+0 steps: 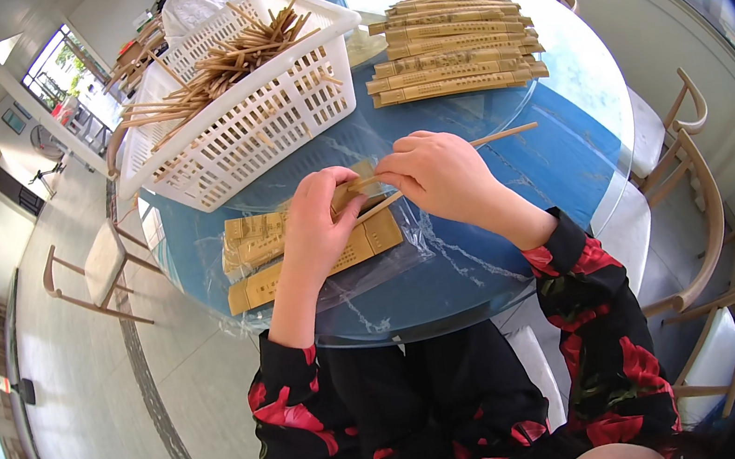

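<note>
Head view: we pinch a paper sleeve (360, 191) in our left hand (320, 222) above the blue table (555, 156), our right hand (435, 173) gripping chopsticks (504, 133) mid-insertion, likely needing a straight push next.

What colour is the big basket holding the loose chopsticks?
White; the basket shows best in the head view, its only view.

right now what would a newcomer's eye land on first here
The two hands at centre: the left hand holds a paper sleeve while the right hand grips chopsticks at its mouth. Behind them, a white basket of loose chopsticks, with stacked filled sleeves at the far right of the blue table.
</note>
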`<state>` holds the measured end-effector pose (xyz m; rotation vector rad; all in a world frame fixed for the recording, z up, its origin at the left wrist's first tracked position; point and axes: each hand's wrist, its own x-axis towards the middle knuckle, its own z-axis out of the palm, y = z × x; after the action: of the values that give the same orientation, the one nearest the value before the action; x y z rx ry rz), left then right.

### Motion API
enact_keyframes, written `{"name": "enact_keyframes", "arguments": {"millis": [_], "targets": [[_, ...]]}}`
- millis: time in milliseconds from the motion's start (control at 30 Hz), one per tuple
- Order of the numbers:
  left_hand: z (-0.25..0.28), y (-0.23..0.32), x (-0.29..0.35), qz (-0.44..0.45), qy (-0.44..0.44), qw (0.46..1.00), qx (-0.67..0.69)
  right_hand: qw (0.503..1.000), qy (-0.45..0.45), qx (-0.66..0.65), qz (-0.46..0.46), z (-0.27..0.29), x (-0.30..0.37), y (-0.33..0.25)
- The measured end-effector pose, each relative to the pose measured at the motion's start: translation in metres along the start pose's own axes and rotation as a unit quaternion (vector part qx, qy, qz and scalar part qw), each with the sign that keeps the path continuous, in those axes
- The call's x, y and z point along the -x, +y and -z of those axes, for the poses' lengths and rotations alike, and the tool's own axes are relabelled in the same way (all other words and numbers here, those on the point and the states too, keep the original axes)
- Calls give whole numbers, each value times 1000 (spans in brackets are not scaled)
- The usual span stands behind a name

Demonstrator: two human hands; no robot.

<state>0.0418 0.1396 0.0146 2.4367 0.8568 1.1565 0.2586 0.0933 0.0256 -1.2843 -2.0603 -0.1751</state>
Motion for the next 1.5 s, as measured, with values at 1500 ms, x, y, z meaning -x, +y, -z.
{"name": "enact_keyframes", "arguments": {"millis": [1500], "targets": [[-4,9,8,-92,-30,995,-6,821,-238,-442,-272,3,-7,11]]}}
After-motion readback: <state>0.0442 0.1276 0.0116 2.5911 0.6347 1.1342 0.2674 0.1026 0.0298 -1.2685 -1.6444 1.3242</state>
